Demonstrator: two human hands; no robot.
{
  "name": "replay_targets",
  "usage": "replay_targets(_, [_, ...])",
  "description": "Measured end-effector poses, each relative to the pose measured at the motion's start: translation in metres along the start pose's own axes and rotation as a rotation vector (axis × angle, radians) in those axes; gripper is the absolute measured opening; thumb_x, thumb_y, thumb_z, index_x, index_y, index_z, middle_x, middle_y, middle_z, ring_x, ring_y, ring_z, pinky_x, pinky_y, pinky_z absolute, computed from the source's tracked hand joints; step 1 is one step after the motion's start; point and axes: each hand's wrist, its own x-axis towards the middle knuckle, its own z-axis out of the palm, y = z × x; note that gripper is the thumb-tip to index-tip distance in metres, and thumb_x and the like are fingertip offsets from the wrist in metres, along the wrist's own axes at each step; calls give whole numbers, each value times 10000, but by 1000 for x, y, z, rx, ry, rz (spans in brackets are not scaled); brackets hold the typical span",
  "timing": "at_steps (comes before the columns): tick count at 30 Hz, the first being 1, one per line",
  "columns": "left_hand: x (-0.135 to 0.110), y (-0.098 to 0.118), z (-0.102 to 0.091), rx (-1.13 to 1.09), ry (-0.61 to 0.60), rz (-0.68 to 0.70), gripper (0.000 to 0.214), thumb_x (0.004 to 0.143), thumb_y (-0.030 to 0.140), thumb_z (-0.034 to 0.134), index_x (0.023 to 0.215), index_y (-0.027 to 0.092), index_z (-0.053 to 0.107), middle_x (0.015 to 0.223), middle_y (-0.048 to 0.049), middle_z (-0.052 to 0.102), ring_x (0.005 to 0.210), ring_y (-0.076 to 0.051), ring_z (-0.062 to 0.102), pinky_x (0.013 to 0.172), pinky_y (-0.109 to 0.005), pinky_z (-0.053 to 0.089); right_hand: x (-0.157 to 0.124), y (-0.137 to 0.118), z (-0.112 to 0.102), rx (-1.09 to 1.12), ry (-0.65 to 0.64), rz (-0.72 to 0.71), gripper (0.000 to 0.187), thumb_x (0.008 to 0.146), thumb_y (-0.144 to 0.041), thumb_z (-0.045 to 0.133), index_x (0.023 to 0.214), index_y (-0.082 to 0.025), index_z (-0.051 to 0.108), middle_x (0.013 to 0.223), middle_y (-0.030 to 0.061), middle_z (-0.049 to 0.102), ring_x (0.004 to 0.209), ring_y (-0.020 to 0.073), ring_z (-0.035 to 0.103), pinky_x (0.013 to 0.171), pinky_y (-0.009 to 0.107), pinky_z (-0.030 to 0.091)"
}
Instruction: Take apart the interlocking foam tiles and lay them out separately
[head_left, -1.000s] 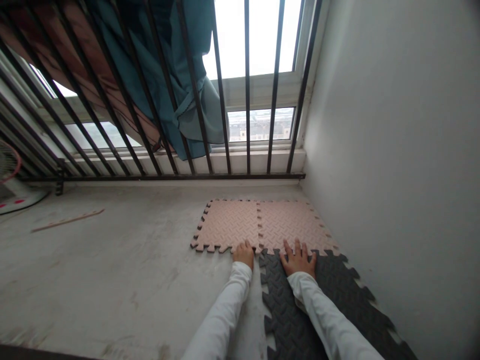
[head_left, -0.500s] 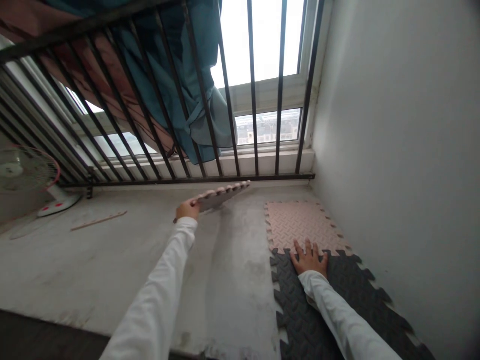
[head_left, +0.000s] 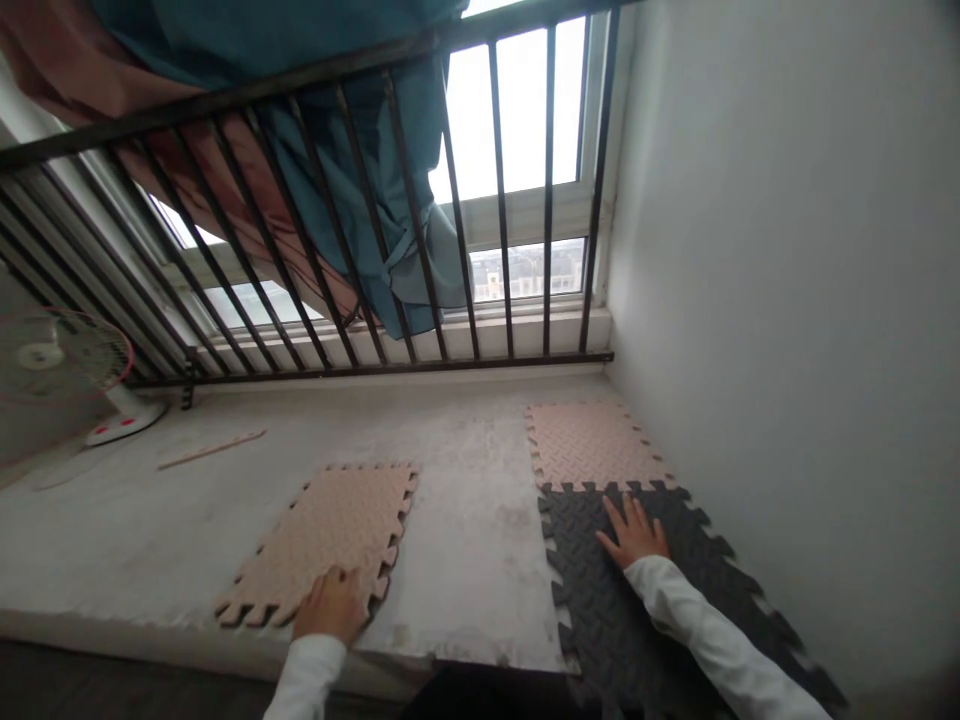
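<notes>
A light pink interlocking foam mat tile point(head_left: 322, 525) lies about flat on the pale floor at centre left. My left hand point(head_left: 330, 603) is at its near edge, fingers curled over the top and closed on it; the thumb is hidden. On the right, my right hand point(head_left: 636, 530) rests with spread fingers on a dark grey foam tile point(head_left: 600, 620), close to its far edge. Another pink foam tile point(head_left: 596, 445) adjoins the dark one along a toothed seam, beside the wall.
A black metal railing point(head_left: 375, 370) runs along the far side, with blue and pink curtains point(head_left: 360, 230) and windows behind it. A white wall point(head_left: 765, 300) borders the right. At far left stand a fan point(head_left: 124, 420) and a thin strip point(head_left: 212, 450) on the floor.
My left hand has brought the pink tile from a raised tilt down onto the floor, nearer me. My right hand has shifted slightly off the seam onto the dark tile. The view has moved.
</notes>
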Motion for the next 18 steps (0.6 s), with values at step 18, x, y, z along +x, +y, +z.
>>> replay_targets(18, [97,344,-67,-802,-138,8,317,737,205,543,1028,96,603,1065,-169,644,956,-183,620,831,-257,444,-68,20,49,14,189,48,575,850,-561,291,1371,-315,301,1464,87,228,1343,290,199,1046,606,65])
